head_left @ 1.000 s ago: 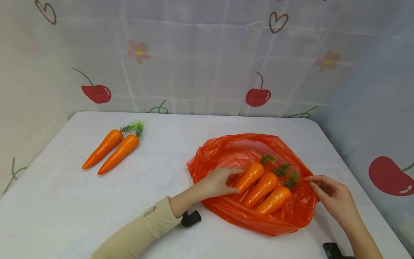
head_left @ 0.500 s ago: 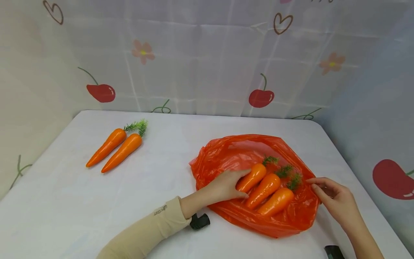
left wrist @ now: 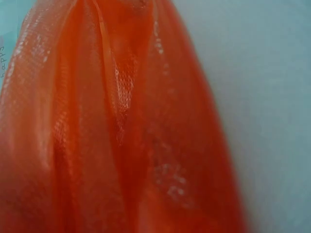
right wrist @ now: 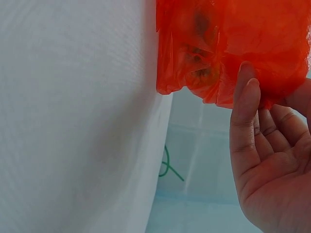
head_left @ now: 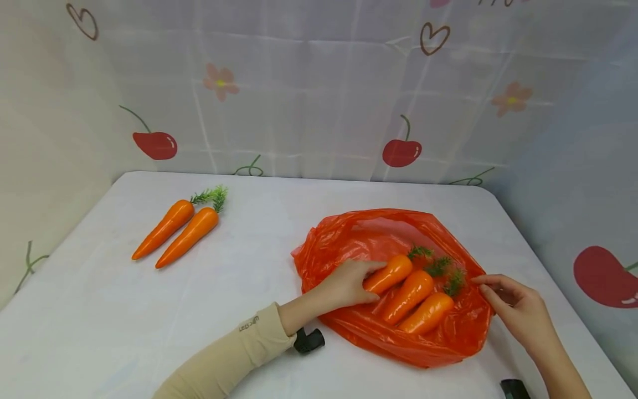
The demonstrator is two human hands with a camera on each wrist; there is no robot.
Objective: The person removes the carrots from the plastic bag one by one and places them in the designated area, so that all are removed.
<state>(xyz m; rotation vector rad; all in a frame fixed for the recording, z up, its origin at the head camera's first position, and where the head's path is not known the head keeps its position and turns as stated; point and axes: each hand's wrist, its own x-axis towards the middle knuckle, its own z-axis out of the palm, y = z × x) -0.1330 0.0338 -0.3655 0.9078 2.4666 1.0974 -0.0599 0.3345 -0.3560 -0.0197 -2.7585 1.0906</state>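
An orange plastic bag (head_left: 344, 238) lies with its mouth spread, three carrots inside side by side. My left hand (head_left: 351, 284) reaches into the mouth and holds the leftmost carrot (head_left: 392, 271) between thumb and fingers, covering its tip. Beside it are the middle carrot (head_left: 411, 293) and the right one (head_left: 428, 313), their green tops toward the bag's far right side. My right hand (head_left: 518, 302) pinches the bag's right edge between thumb and fingers. In the right wrist view, the bag (right wrist: 262, 34) hangs at the right hand's fingertips. Orange film (left wrist: 131, 145) fills most of the left wrist view.
Two more carrots, an outer one (head_left: 164, 229) and an inner one (head_left: 189, 237), lie together at the left of the white table (head_left: 239, 249). A patterned curtain (head_left: 299, 100) stands behind the table. Black wrist-camera parts (head_left: 309, 341) show below the left wrist.
My left hand has moved right and closed round the leftmost carrot, which now lies slightly more level. The other two have shifted a little. My right hand keeps its pinch. The view has shifted slightly.
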